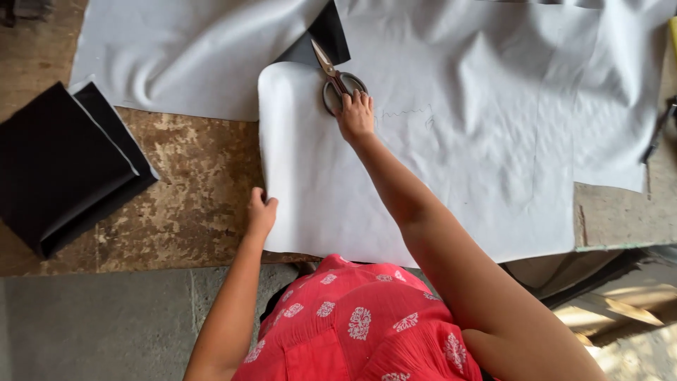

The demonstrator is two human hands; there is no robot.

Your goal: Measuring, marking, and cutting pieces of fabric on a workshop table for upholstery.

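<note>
My right hand (356,116) is stretched far forward across the tabletop (204,176), fingers closed around the handles of a pair of scissors (335,77). The blades are together as far as I can tell, pointing away from me toward a black corner of material (331,32) that shows where the light sheet is turned back. The scissors lie on the upper part of the pale grey sheet (423,169), close to its rounded, folded-over left edge.

My left hand (261,212) is nearer to me, pinching that same left edge low down — thumb on top, fingers curled under the fold, so it is clamped on the sheet. The two hands are well apart, one at the top of the edge and one near the bottom.

The pale sheet covers most of the middle and right of the tabletop, with faint pencil marks just beyond my right hand. A second light sheet (190,56) lies rumpled at upper left, partly under the first. At far left sits a folded stack of black fabric (63,162) with a thin pale layer showing at its edge — well apart from both hands. The bare tabletop between is worn and mottled brown. A dark tool (659,130) lies at the right edge; I cannot tell what it is.
</note>
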